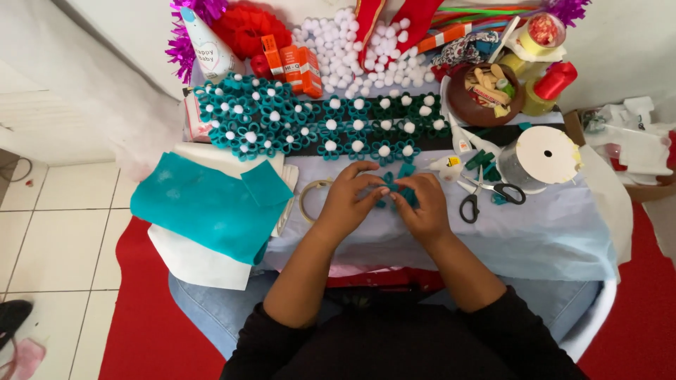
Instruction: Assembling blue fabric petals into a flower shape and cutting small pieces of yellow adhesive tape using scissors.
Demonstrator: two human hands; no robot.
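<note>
The desk wears a pale blue cloth, with a teal sheet hanging off its left edge and rows of teal flowers with white pompom centres along the back. At the middle both hands, left and right, pinch a small teal piece between their fingertips. Scissors lie just to the right.

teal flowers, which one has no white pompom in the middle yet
The teal flower pinched between the left hand and right hand; the finished flowers in rows behind all carry a white centre.
</note>
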